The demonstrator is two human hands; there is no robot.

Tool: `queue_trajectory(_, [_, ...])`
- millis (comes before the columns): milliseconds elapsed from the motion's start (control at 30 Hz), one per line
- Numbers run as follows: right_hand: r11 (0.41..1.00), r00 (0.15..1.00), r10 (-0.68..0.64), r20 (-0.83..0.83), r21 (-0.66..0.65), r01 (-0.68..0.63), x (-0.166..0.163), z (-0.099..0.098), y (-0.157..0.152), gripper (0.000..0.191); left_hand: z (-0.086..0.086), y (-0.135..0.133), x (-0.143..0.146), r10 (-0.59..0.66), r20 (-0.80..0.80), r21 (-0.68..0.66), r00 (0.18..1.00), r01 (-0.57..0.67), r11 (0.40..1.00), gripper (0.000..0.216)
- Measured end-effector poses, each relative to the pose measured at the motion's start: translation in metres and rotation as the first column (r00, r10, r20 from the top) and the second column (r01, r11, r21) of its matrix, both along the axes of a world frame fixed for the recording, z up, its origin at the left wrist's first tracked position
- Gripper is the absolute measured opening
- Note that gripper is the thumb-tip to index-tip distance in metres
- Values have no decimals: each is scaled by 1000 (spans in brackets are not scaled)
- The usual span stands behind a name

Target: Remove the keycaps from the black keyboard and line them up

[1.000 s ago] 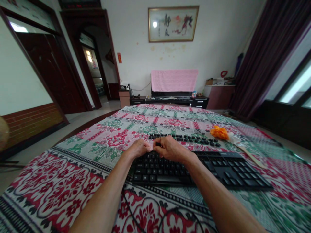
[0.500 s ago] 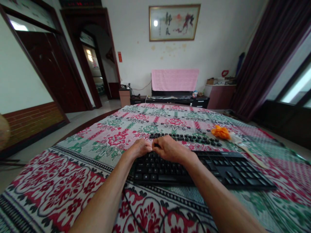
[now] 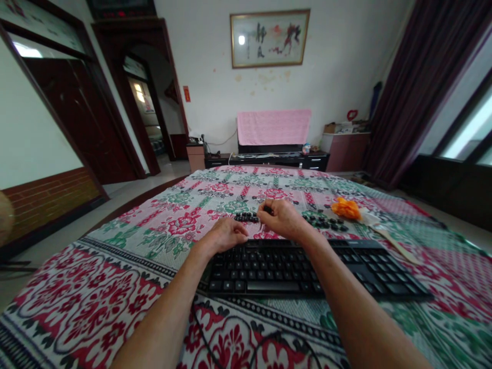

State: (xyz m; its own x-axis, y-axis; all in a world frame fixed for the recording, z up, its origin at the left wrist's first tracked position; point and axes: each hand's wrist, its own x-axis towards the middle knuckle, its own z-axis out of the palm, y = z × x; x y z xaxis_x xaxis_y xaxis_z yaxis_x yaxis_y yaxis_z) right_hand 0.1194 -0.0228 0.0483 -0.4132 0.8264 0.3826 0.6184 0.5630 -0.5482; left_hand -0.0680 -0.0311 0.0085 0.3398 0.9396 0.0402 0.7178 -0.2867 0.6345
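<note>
A black keyboard (image 3: 269, 269) lies on the patterned cloth in front of me, many of its keys in place and its upper left partly covered by my left hand. My left hand (image 3: 227, 234) rests at that upper left edge, fingers loosely bent and thumb apart, nothing visible in it. Beyond the keyboard runs a row of loose black keycaps (image 3: 246, 217). Over this row, my right hand (image 3: 280, 217) has its fingertips pinched at a small dark keycap (image 3: 268, 209), largely hidden by the fingers.
To the right of the keycaps lie a crumpled orange cloth (image 3: 346, 208) and a brush with a pale handle (image 3: 400, 247). A black cable (image 3: 203, 333) curls in front of the keyboard. The floral tablecloth (image 3: 184, 205) covers the table.
My right hand has moved away from my left, forward and right, from above the keyboard to the keycap row. The left hand stays near the keyboard's upper left, its fingers looser.
</note>
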Motion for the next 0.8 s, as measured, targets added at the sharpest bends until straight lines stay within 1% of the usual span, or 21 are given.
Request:
queue_trajectory(100, [999,995,-47,90,25,45,3,-8,5,17,2,-4,12,-109,-2,-51,994,109,993,27])
queue_trajectory(167, [998,990,-57,131,31,54,4,-11,4,18,2,-6,18,-147,-21,-44,989,146,988,28])
queue_trajectory(367, [998,989,-52,141,36,47,5,-13,1,20,-3,-9,26,-161,-129,81,978,173,982,22])
queue_trajectory(433, [998,989,-55,139,38,50,6,-14,1,20,-5,-8,26,-176,-121,101,977,189,977,21])
queue_trajectory(500, [997,989,-68,132,35,64,7,-16,1,20,-5,-7,26,-177,-73,98,981,184,978,22])
queue_trajectory(567, [996,989,-90,121,36,87,7,-17,2,19,-4,-5,21,-120,-17,81,993,121,989,23])
queue_trajectory(633, [993,988,-109,107,51,104,6,-18,3,19,-1,-2,14,11,-4,94,1000,-11,995,23])
queue_trajectory(700, [993,989,-108,101,67,102,5,-19,3,19,0,2,3,189,-35,179,981,-180,967,21])
queue_trajectory(767, [992,989,-107,102,77,99,3,-21,3,18,-2,7,-7,339,-51,255,940,-315,914,21])
queue_trajectory(800, [991,989,-109,101,83,101,1,-22,4,18,-4,10,-11,373,-62,259,926,-346,902,20])
